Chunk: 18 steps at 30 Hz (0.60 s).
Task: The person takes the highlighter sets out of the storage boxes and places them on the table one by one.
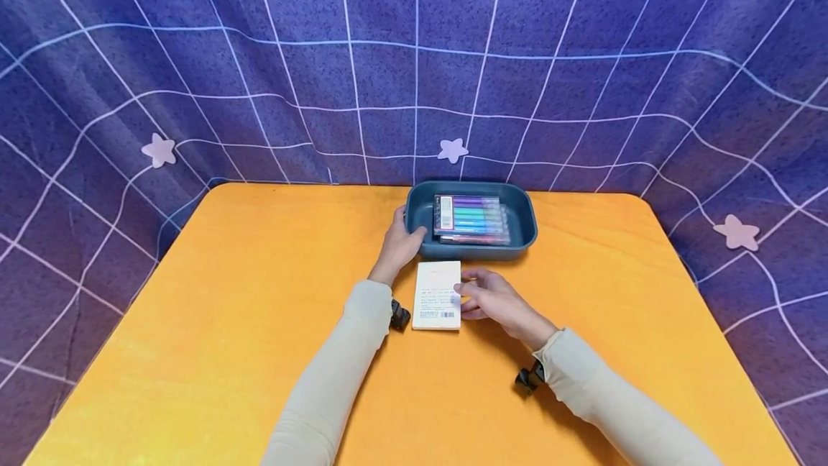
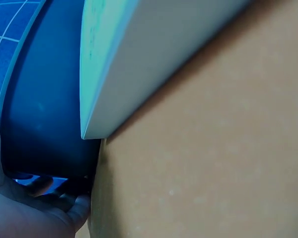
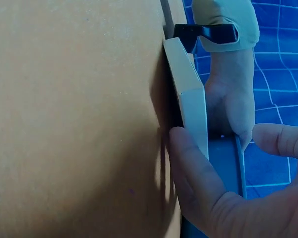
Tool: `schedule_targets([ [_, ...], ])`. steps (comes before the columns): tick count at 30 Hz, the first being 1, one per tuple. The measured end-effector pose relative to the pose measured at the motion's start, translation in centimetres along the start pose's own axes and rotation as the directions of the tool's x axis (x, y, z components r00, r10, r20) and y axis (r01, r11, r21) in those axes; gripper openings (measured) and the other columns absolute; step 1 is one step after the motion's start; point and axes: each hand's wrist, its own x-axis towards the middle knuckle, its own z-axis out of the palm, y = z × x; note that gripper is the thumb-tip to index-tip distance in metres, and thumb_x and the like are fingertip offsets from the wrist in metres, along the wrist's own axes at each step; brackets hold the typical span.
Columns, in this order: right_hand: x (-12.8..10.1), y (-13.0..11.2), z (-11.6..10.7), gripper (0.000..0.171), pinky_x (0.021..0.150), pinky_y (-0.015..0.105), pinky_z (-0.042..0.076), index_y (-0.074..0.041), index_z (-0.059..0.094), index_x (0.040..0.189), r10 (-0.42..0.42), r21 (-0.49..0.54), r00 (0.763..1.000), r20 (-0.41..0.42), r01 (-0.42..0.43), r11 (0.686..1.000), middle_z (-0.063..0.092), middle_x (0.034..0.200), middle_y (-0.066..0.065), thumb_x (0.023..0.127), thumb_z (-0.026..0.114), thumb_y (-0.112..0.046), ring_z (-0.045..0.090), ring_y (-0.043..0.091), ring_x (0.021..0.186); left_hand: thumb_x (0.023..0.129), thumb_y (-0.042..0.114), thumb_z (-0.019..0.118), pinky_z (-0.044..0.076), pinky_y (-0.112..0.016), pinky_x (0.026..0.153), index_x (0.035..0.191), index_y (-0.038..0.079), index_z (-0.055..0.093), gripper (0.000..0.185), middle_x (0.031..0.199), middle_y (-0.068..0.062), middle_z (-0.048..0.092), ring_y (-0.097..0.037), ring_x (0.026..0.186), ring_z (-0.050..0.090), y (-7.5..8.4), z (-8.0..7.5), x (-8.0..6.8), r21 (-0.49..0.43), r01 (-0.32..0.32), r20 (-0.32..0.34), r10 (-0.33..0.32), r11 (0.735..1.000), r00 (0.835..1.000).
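A dark teal tray [image 1: 524, 225] stands at the far middle of the orange table and holds a pack of coloured pens [image 1: 471, 220]. My left hand [image 1: 409, 236] grips the tray's left rim, thumb over the edge; the left wrist view shows its fingers [image 2: 64, 198] under the tray wall [image 2: 44, 114]. A flat white box [image 1: 438, 295] lies just in front of the tray. My right hand [image 1: 467, 295] holds the box's right edge. In the right wrist view its thumb [image 3: 193, 168] lies against the box's side [image 3: 191, 99] and the forefinger [image 3: 278, 141] curls above the top face.
The orange table [image 1: 226, 322] has rounded far corners and a blue grid-patterned cloth [image 1: 323, 78] hangs close behind and around it. Black wrist-camera mounts [image 1: 399, 315] sit on both cream sleeves.
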Motion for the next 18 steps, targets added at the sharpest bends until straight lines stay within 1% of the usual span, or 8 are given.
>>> schedule_targets([
  [3, 0.0, 0.05, 0.03, 0.054, 0.087, 0.04, 0.061, 0.005, 0.039, 0.145, -0.005, -0.032, 1.0, 0.007, 0.006, 0.999, 0.061, 0.124, 0.023, 0.101, 0.055, -0.021, 0.068, 0.019, 0.083, 0.1, 0.022, 0.055, 0.036, -0.054, 0.119, 0.158, 0.02, 0.023, 0.066, 0.156, -0.014, 0.044, -0.033, 0.139, 0.046, -0.06, -0.14, 0.02, 0.0, -0.008, 0.0, 0.008, 1.0, 1.0],
  [7, -0.14, 0.18, -0.18, 0.053, 0.081, 0.033, 0.061, 0.006, 0.042, 0.142, -0.009, -0.054, 1.0, 0.007, 0.01, 0.998, 0.064, 0.115, 0.019, 0.099, 0.058, -0.02, 0.068, 0.018, 0.081, 0.1, 0.022, 0.055, 0.036, -0.054, 0.119, 0.158, 0.02, 0.023, 0.066, 0.156, -0.014, 0.044, -0.032, 0.14, 0.046, -0.05, -0.01, 0.08, -0.004, -0.007, 0.003, 0.007, 1.0, 1.0],
  [10, -0.2, 0.26, -0.33, 0.052, 0.078, 0.029, 0.06, 0.007, 0.043, 0.14, -0.024, -0.061, 1.0, 0.007, 0.024, 0.998, 0.063, 0.114, 0.018, 0.098, 0.06, -0.019, 0.067, 0.017, 0.079, 0.101, 0.022, 0.055, 0.034, -0.055, 0.12, 0.158, 0.02, 0.023, 0.066, 0.158, -0.013, 0.041, -0.032, 0.142, 0.044, 0.08, 0.0, 0.03, -0.009, 0.0, 0.002, 0.0, 1.0, 1.0],
  [18, -0.48, 0.15, -0.57, 0.051, 0.073, 0.03, 0.058, 0.006, 0.044, 0.137, -0.058, -0.096, 0.998, 0.01, 0.059, 0.994, 0.061, 0.115, 0.016, 0.098, 0.062, -0.02, 0.068, 0.022, 0.083, 0.101, 0.021, 0.054, 0.032, -0.057, 0.121, 0.158, 0.02, 0.023, 0.065, 0.16, -0.013, 0.039, -0.033, 0.144, 0.041, 0.17, 0.0, 0.03, -0.01, 0.009, 0.005, -0.009, 1.0, 1.0],
])
